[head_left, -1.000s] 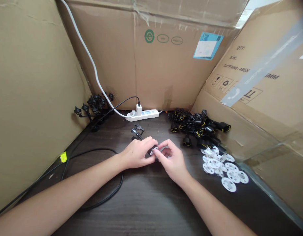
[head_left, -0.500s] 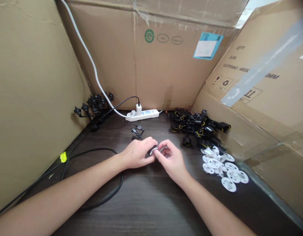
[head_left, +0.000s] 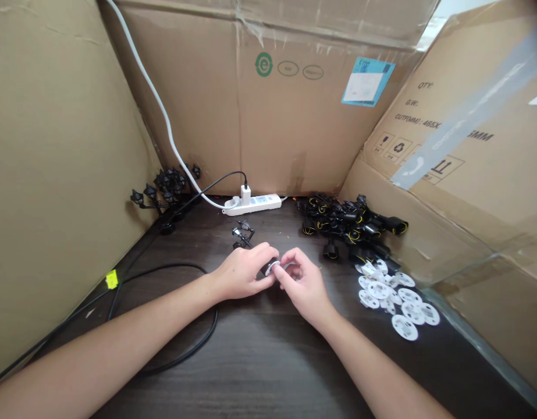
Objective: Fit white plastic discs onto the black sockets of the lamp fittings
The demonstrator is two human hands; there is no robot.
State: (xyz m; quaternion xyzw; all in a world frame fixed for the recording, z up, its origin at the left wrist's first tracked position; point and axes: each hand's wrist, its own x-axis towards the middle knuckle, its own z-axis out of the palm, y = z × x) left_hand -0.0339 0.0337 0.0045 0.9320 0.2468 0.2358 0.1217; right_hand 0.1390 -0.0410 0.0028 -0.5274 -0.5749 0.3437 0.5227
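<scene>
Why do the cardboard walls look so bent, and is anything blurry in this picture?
In the head view, the wide lens curves the cardboard box walls and stretches the left arm toward the bottom edge; also in the head view, the packing tape at upper right looks soft, while the left hand and right hand look fairly sharp in soft, even light.
</scene>
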